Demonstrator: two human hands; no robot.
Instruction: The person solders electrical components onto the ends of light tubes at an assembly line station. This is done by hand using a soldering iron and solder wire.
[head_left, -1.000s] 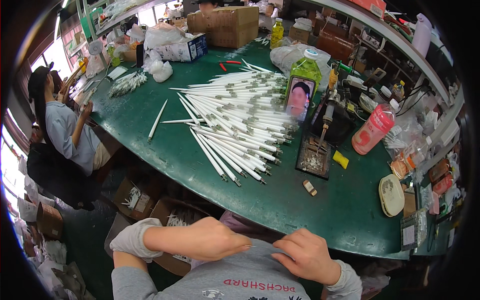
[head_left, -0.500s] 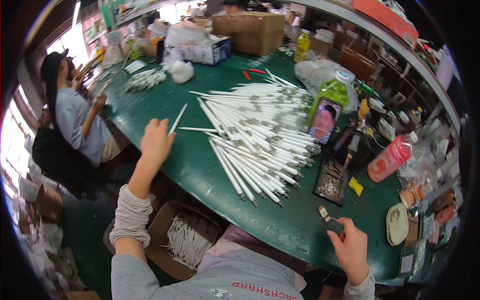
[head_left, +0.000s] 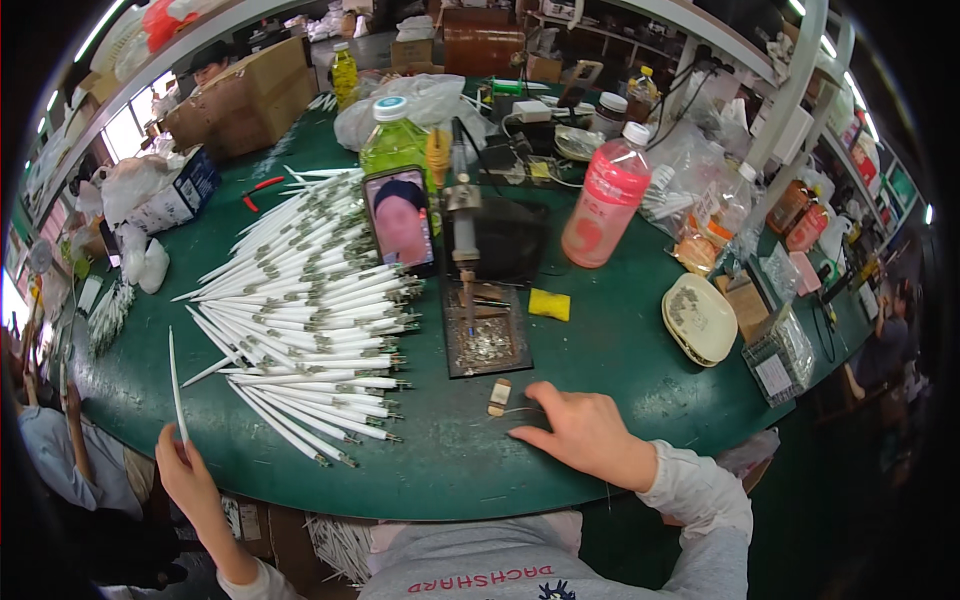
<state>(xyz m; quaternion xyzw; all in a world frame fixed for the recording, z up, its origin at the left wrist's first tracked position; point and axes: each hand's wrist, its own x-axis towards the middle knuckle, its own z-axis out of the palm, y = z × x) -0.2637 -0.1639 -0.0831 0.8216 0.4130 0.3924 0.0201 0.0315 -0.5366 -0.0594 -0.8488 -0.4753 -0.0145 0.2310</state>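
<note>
My left hand (head_left: 188, 478) grips a slim white pen-shaped stick (head_left: 177, 385) near its lower end, its pointed tip upward, at the left edge of the green table. My right hand (head_left: 585, 428) is at the near middle, fingers curled and thumb and forefinger close to a thin silvery wire (head_left: 520, 409). That wire reaches a small beige block (head_left: 499, 397) lying on the table; its end in my palm is hidden. Between my hands spreads a big pile of similar white sticks (head_left: 300, 310), metal ends toward the right.
A soldering iron (head_left: 465, 240) points down at a dark tray of scraps (head_left: 487, 335). Around it are a phone (head_left: 402, 220), a green bottle (head_left: 393, 140), a pink bottle (head_left: 606, 200), a yellow sponge (head_left: 549, 305) and a cream dish (head_left: 699, 318). A co-worker (head_left: 75, 455) sits at far left.
My view has swung to the right. My left hand still has the white stick, now held more upright. My right hand stays close to the beige block and the wire.
</note>
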